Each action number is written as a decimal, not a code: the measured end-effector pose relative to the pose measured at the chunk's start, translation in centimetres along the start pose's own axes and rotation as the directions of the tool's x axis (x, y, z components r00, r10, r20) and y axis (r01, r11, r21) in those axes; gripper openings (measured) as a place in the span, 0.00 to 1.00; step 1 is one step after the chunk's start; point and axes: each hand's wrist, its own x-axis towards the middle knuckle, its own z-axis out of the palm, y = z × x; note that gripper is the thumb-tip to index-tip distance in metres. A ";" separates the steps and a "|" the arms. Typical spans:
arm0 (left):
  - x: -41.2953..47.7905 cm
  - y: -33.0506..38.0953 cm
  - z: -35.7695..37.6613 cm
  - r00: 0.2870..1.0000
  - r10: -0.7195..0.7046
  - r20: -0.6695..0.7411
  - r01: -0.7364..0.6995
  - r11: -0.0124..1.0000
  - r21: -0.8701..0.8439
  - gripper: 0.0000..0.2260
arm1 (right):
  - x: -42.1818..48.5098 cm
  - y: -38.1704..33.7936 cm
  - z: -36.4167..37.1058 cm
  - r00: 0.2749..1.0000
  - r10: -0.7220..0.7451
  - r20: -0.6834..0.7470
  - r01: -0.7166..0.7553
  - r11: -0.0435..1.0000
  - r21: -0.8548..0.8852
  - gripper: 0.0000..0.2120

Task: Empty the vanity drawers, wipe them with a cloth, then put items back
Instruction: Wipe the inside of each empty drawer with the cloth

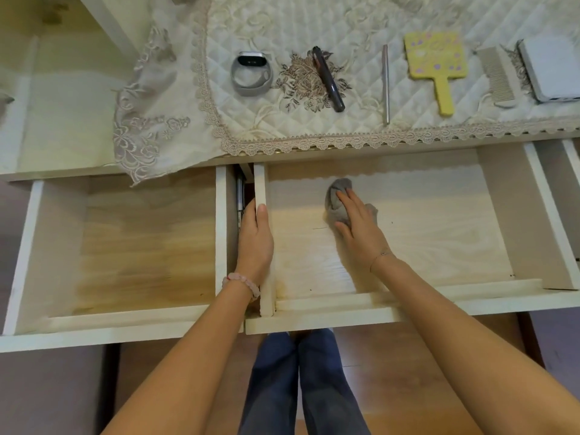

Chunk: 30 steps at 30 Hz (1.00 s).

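Two vanity drawers stand pulled out. Nothing lies in the left drawer (pixel 125 240). In the right drawer (pixel 439 221) my right hand (pixel 361 227) presses a crumpled grey cloth (pixel 337 199) flat against the wooden bottom, fingers straight over it. My left hand (pixel 254 243) grips the right drawer's left side wall (pixel 260 189), thumb inside and fingers outside. On the quilted vanity top (pixel 314 20) lie a grey smart band (pixel 251 73), a dark pen (pixel 328 78), a thin metal rod (pixel 385 84), a yellow hand mirror (pixel 436 62), a comb (pixel 497 76) and a white box (pixel 552 67).
A lace-edged cover (pixel 147 133) hangs over the vanity's front left, above the left drawer. A metal slide rail (pixel 240 196) shows in the gap between the drawers. My legs in blue trousers (pixel 298 381) stand on the wooden floor below the drawer fronts.
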 end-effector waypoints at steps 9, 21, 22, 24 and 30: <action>-1.0 -0.9 -0.1 0.999 0.037 0.000 -0.037 0.999 0.007 0.23 | 5.1 -4.7 3.3 0.983 -0.181 0.036 0.183 0.977 -0.112 0.27; -3.1 -1.8 -0.4 0.992 0.129 -0.011 -0.129 0.991 0.035 0.19 | 3.6 -5.8 5.6 0.942 -0.334 0.033 0.335 0.931 -0.144 0.26; -3.2 -1.7 -0.4 0.991 0.131 -0.011 -0.130 0.990 0.047 0.19 | 3.6 -5.8 5.5 0.944 -0.327 0.035 0.329 0.933 -0.149 0.26; -3.2 -1.5 -0.4 0.990 0.139 -0.010 -0.138 0.988 0.070 0.18 | 3.6 -5.9 5.6 0.947 -0.319 0.036 0.321 0.934 -0.159 0.26; -3.2 -1.3 -0.6 0.992 0.124 0.016 -0.125 0.990 0.063 0.18 | 3.4 -5.9 5.6 0.937 -0.348 0.036 0.347 0.910 -0.226 0.26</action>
